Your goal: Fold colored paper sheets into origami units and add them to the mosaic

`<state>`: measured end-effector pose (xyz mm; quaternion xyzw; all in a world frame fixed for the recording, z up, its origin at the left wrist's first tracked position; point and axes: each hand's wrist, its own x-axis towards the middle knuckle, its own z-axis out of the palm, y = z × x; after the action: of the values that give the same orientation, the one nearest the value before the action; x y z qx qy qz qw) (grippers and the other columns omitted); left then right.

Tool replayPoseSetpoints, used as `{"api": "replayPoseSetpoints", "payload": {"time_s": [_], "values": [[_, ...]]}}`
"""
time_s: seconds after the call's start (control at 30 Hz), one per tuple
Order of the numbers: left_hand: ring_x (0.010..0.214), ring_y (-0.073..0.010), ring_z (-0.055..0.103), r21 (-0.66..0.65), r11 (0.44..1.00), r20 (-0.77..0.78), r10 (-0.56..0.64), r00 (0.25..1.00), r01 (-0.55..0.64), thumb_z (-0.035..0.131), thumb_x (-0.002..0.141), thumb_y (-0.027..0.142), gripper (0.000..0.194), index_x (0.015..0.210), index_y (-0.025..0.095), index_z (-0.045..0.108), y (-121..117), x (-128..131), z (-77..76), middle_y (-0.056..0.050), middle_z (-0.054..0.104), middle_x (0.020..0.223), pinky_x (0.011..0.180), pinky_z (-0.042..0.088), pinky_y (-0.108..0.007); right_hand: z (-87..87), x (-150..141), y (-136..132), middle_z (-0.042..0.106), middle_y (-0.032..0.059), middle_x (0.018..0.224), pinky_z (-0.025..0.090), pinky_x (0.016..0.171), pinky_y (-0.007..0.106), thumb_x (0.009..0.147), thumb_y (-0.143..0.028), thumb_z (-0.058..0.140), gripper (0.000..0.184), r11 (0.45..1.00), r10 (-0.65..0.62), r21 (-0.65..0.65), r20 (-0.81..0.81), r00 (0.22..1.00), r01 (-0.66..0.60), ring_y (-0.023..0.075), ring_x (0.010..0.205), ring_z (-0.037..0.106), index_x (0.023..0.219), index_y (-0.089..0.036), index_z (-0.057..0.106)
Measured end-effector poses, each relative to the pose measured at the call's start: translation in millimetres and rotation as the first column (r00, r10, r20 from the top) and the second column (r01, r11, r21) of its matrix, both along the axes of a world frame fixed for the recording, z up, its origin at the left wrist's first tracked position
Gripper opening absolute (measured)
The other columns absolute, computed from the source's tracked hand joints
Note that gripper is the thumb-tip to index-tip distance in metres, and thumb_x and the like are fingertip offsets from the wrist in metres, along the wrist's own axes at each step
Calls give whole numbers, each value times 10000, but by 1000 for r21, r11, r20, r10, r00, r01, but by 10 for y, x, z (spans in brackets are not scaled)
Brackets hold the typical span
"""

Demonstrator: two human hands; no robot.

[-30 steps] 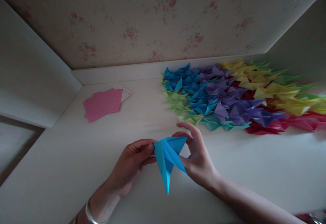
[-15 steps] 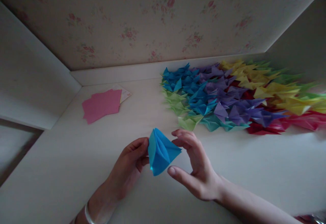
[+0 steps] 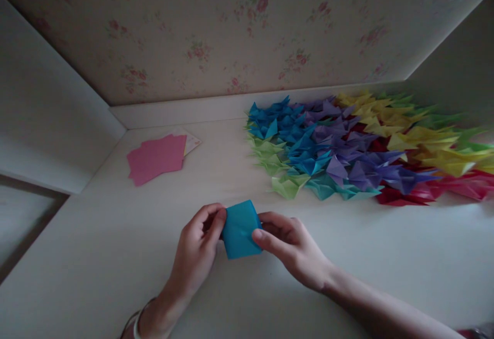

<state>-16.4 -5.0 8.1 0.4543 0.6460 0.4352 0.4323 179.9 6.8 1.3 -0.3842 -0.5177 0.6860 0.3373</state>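
Observation:
A folded blue paper [image 3: 240, 229] lies flattened into a small square on the pale table [image 3: 96, 256], held between both hands. My left hand [image 3: 198, 249] pinches its left edge with thumb and fingers. My right hand [image 3: 290, 249] presses and grips its right edge, thumb on top. A silver bangle [image 3: 136, 324] sits on my left wrist.
A heap of several folded paper pieces [image 3: 347, 148] in blue, purple, green, yellow and red covers the table's far right. A stack of pink paper sheets [image 3: 156, 157] lies at the far left. A floral-papered wall [image 3: 231, 35] backs the table, and a white side panel [image 3: 42, 123] stands at left.
The blue paper was a long pointed shape held up, then opened into a cone; now it is pressed flat into a square, both hands closed in on its edges.

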Motion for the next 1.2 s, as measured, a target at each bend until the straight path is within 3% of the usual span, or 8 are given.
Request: {"api": "replayPoseSetpoints", "payload": {"time_s": [0.13,0.27,0.37,0.57,0.73,1.03,1.1,1.2], "values": [[814,-200,666,42,998,-82,47,995,-44,680,869,440,277,1004,200,712,-9,4,-12,-57,738,933,721,495,-242,-30,-35,9,647,15,678,535,633,296,919,-357,598,243,999,35,-4,142,989,-35,178,658,652,797,-160,673],[953,-225,660,-5,1000,-115,-17,993,17,579,930,480,331,1071,207,701,-4,2,-57,-73,733,1050,813,474,-256,-54,-69,12,629,17,728,577,671,317,937,-401,567,275,999,54,-16,116,992,-52,196,711,685,819,-170,656],[832,-215,653,-53,997,-191,-56,980,47,490,962,520,370,957,209,689,-2,1,-90,-49,725,891,733,472,-265,-59,-85,13,603,16,747,568,685,313,950,-429,545,297,998,64,-18,105,992,-62,188,728,662,835,-169,633],[611,-172,584,-9,986,-339,-159,927,165,421,994,478,367,815,211,598,-52,36,-75,13,622,665,594,417,-252,-40,-69,14,402,-45,612,323,504,228,953,-453,539,387,995,38,77,328,944,-67,104,566,388,681,-179,517],[627,-163,593,-37,953,-276,-297,914,299,437,996,483,362,833,211,613,-90,60,-54,12,637,684,589,415,-238,-42,-68,27,478,-12,670,326,550,247,951,-479,522,385,992,-15,124,333,943,-28,131,640,421,765,-157,621],[685,-179,610,-154,964,-41,-227,973,219,466,956,567,425,1091,211,655,-62,26,-70,-15,681,802,541,460,-231,-88,-19,84,371,-34,658,294,565,259,942,-496,516,407,986,-140,128,275,951,108,128,630,355,680,-185,500],[621,-165,577,-169,955,-56,-257,965,244,439,971,556,420,1069,210,655,-59,22,-70,2,647,741,504,433,-228,-100,-16,103,388,-31,666,306,572,258,932,-495,530,395,985,-156,113,256,954,131,131,639,367,692,-181,522],[700,-163,603,-37,960,-203,-279,939,277,458,994,464,329,982,205,661,-60,24,-82,-4,663,784,635,460,-239,-104,-22,106,471,-14,695,341,587,254,927,-483,551,363,988,-142,92,232,962,123,137,659,419,757,-167,604]]}}
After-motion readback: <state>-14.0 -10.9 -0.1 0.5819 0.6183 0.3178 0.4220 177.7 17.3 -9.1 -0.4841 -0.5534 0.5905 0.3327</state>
